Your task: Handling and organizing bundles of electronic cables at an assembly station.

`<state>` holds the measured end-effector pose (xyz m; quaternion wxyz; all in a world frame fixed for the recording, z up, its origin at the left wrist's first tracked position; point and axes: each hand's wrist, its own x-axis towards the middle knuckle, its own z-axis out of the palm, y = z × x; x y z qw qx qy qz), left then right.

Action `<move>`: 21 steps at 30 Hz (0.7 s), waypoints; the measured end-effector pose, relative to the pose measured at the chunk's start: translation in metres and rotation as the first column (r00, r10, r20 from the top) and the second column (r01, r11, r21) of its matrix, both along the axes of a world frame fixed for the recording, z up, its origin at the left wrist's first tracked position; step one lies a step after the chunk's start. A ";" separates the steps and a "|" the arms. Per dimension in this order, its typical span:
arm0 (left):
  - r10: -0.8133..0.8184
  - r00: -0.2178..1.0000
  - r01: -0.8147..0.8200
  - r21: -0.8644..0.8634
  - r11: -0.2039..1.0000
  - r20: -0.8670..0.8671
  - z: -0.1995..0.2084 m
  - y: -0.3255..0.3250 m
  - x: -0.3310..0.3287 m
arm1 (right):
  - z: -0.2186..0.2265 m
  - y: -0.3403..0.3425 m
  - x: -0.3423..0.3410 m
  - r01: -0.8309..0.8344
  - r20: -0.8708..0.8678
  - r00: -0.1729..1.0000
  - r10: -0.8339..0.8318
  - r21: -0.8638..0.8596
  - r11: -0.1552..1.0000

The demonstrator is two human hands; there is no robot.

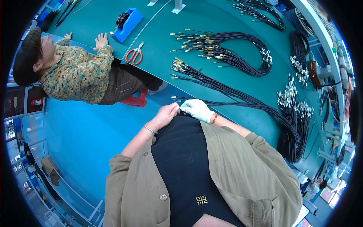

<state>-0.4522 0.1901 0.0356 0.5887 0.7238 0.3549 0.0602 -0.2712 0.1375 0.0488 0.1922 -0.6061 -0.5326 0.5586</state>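
Note:
My bare left hand (166, 115), with a bangle at the wrist, and my white-gloved right hand (196, 109) meet in front of my body at the table's near edge. Both sets of fingers are closed in a pinch, fingertips touching; whatever is between them is too small or hidden to name. Just beyond the gloved hand, thin black cables (227, 103) with small metal ends run over the green table. A bundle of black cables (230, 90) with yellow-marked ends lies farther off, leading right to a heap of silver connectors (293, 100).
A looped cable bundle (261, 56) lies farther back. Red-handled cutters (134, 56) and a blue tape dispenser (126, 25) are on the table (159, 45) at left. Beside a red stool (137, 100), a person (77, 73) in a patterned shirt rests both hands on the table.

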 end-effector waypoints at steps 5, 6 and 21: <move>0.088 0.996 -0.084 -0.104 0.991 0.031 -0.013 0.008 -0.004 | 0.000 0.017 0.002 -0.035 0.001 0.999 0.035 0.003 0.999; 0.137 0.990 -0.130 -0.155 0.979 0.035 -0.017 0.010 -0.005 | -0.002 0.022 0.003 -0.033 -0.005 0.999 0.033 0.010 0.999; 0.258 0.943 -0.260 0.021 0.965 -0.208 -0.047 0.020 -0.021 | -0.060 0.081 0.037 -0.083 0.593 0.745 -0.304 0.535 0.841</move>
